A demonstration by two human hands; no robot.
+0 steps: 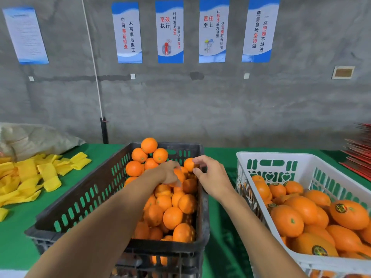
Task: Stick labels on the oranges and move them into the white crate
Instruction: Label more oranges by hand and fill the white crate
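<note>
black crate (84,199) walls hem heaped oranges (172,216), open above, white crate (301,157) top open

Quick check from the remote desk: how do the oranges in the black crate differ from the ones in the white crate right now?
The oranges in the black crate show bare skin with no labels, while several oranges in the white crate carry round dark labels. The black crate is heaped, with fruit stacked above its far rim; the white crate holds a lower layer. Both hands, left hand and right hand, work over the black crate only. Both crates stand on the green table.
</note>
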